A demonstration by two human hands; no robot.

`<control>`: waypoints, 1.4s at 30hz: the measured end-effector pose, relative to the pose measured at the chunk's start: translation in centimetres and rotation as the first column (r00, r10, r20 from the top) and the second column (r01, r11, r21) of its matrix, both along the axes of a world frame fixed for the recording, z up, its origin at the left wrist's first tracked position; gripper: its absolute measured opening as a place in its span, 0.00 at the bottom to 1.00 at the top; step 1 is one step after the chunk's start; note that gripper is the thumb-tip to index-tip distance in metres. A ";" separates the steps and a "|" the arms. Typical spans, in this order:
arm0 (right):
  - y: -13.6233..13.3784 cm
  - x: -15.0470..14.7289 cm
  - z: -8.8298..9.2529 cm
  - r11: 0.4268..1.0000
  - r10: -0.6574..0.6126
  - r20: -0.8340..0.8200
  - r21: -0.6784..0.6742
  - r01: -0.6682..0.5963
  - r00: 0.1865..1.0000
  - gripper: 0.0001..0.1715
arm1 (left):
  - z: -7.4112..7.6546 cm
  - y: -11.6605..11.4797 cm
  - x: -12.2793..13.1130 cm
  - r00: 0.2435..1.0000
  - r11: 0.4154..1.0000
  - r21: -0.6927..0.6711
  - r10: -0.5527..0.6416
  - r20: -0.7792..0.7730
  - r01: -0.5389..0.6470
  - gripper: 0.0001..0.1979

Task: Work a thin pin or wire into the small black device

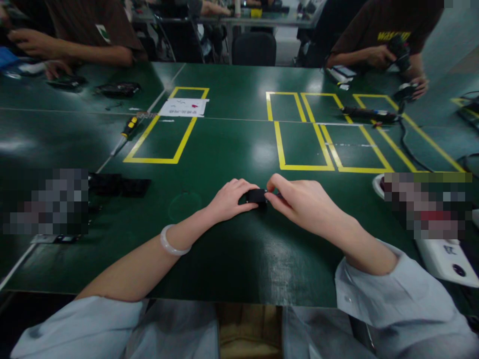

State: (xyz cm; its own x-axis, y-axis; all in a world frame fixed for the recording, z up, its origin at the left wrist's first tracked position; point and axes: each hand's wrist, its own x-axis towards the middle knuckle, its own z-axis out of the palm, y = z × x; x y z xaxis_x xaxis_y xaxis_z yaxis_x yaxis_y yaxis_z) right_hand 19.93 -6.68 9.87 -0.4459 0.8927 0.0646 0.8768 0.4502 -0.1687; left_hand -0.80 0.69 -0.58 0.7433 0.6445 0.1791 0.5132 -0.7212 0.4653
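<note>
A small black box-shaped part (256, 196) sits low over the green table in front of me. My left hand (232, 200) grips its left side, thumb below and fingers above. At the part's right end, my right hand (295, 199) is closed in a pinch between thumb and forefinger. A short dark piece seems to show at those fingertips, but it is too small to name. Whether the black part touches the tabletop I cannot tell.
Black blocks (121, 185) lie to the left. A yellow-black screwdriver (130, 127) rests farther back, near a paper sheet (183, 107). Yellow tape (307, 167) marks rectangles on the table. A white device (445, 262) stands at right. Two people (389, 37) work opposite.
</note>
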 end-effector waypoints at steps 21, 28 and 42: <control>0.1 0.1 0.3 0.999 -0.030 0.026 -0.017 0.031 0.999 0.13 | 0.2 0.0 0.0 1.000 1.000 -0.014 -0.004 0.002 0.004 0.20; 0.1 0.2 0.5 0.998 -0.066 0.004 -0.025 0.066 0.998 0.11 | 0.1 0.0 -0.1 1.000 1.000 -0.021 0.003 -0.006 -0.003 0.21; 0.1 0.5 0.6 0.997 -0.072 0.055 -0.032 0.074 0.996 0.11 | 0.4 -0.1 -0.1 1.000 1.000 -0.016 -0.009 -0.012 0.009 0.21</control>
